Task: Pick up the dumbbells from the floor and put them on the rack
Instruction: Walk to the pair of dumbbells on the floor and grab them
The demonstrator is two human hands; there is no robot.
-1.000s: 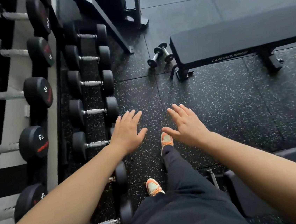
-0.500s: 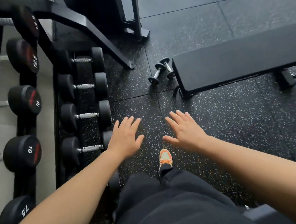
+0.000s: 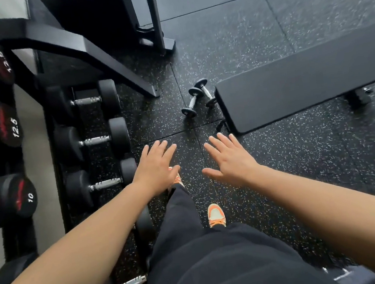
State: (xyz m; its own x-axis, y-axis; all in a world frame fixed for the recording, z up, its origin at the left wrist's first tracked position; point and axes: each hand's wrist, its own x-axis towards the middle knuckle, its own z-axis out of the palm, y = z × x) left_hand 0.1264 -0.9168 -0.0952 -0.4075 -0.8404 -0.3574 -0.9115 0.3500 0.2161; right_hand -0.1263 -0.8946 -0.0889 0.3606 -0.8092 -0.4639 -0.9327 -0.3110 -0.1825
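Note:
Two small chrome-handled dumbbells [image 3: 198,98] lie side by side on the speckled black floor, just left of the bench end. My left hand [image 3: 155,168] and my right hand [image 3: 230,158] are stretched out palm down, fingers spread, holding nothing, a short way in front of the small dumbbells. The dumbbell rack [image 3: 49,137] runs along the left, with black dumbbells marked 12.5 and 10 on the upper tier and several black dumbbells [image 3: 103,139] on the lower tier.
A flat black bench [image 3: 303,83] stands at the right. The rack's slanted black leg [image 3: 103,58] and another machine's upright foot [image 3: 161,38] are ahead. My orange shoes and black trousers [image 3: 192,245] are below my hands.
I have walked forward: the small dumbbells and bench have come nearer and lower in view, and the rack has slid back past me. Both hands remain spread and empty.

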